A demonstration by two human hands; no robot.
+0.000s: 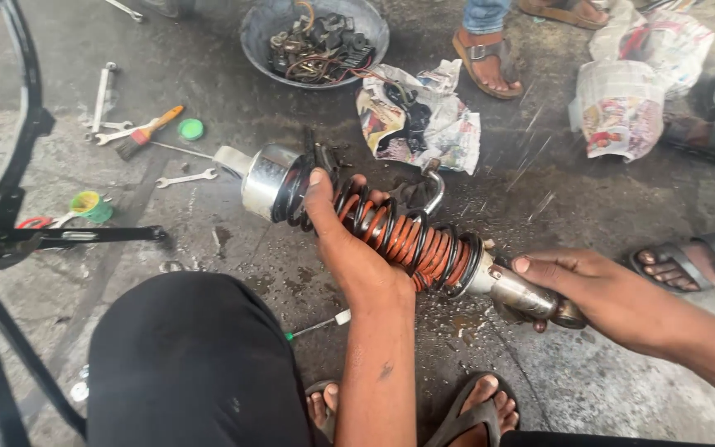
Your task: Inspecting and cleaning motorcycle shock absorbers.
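Left hand point(349, 248) clamps the shock absorber point(391, 232) coil (steadying it); right hand point(597, 290) grips its lower end, probably the mounting eye.

Shock absorber point(391, 232): lies across the floor point(208, 50) before my knee, between my hands.
My left hand point(349, 248): on its coil, mid-length.
My right hand point(597, 290): at its right end.
Bowl of parts point(314, 37): behind it.
Newspaper point(424, 116): right of the bowl.
Spanners point(109, 108), brush point(146, 131): far left.
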